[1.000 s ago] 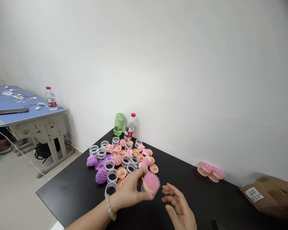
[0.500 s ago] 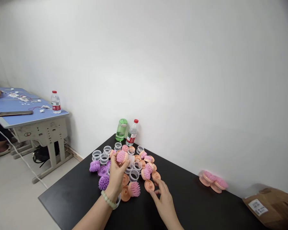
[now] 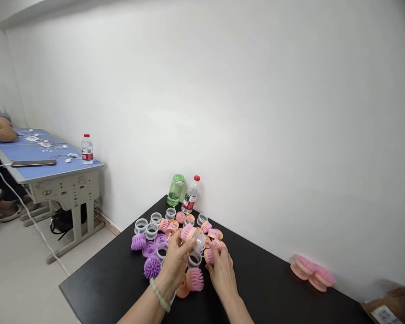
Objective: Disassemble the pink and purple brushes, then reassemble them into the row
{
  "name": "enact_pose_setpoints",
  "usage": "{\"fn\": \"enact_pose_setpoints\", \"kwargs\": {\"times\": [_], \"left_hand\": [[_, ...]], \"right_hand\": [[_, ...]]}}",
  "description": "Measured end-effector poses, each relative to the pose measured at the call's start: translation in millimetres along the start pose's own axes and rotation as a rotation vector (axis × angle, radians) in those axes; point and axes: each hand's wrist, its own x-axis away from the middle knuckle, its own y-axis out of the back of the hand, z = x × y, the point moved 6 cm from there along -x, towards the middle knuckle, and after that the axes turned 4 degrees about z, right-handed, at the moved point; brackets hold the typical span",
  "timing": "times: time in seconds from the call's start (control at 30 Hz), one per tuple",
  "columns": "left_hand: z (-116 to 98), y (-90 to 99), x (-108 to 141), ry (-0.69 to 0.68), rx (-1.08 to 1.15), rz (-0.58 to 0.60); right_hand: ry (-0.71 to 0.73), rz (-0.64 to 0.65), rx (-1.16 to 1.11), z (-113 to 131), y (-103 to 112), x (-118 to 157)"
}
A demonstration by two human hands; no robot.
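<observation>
Left hand: bare left hand (image 3: 175, 265) with green bead bracelet (image 3: 159, 294), lower middle of frame; fingers (image 3: 179, 247) clamped on pink-bristled peach plastic brush head (image 3: 186, 232) and clear plastic ring (image 3: 198, 240);
Right hand: bare right hand (image 3: 223, 274), just right of left hand; fingers (image 3: 215, 255) together, at the clear ring's lower right; cannot tell whether clamped;
Pile: loose purple brush heads (image 3: 151, 267), clear rings (image 3: 141, 226) and peach bases (image 3: 182, 291) around both hands, on black worktop (image 3: 273, 288);
Beyond: green plastic bottle (image 3: 175, 190) and red-capped water bottle (image 3: 190, 195), upper edge of pile; stacked pink brushes (image 3: 312, 272), right;
Far left: blue worktop (image 3: 37, 154) bearing black phone (image 3: 33, 163); co-worker's arm (image 3: 2, 132) at its far end.
</observation>
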Motion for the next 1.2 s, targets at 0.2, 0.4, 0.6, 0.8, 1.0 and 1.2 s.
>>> {"fn": "enact_pose_setpoints", "kwargs": {"times": [0.2, 0.4, 0.6, 0.8, 1.0, 1.2], "left_hand": [[13, 5.4, -5, 0.096, 0.186, -0.01], [11, 8.5, -7, 0.102, 0.227, -0.047], [11, -1.5, -2, 0.123, 0.227, 0.025], [19, -17.0, 6, 0.189, 0.175, 0.182], [27, -21.9, 17, 0.216, 0.019, 0.223], [38, -32.4, 32, 0.309, -0.255, 0.336]], "right_hand": [[0.029, -0.094, -0.126, -10, -1, 4], [-0.012, -0.127, -0.241, -26, 29, 15], [-0.061, -0.002, -0.266, -38, 28, 44], [0.07, -0.073, -0.378, -32, 32, 55], [-0.009, -0.045, -0.559, -26, 68, 71], [-0.204, -0.045, -0.815, -16, 81, 96]]}}
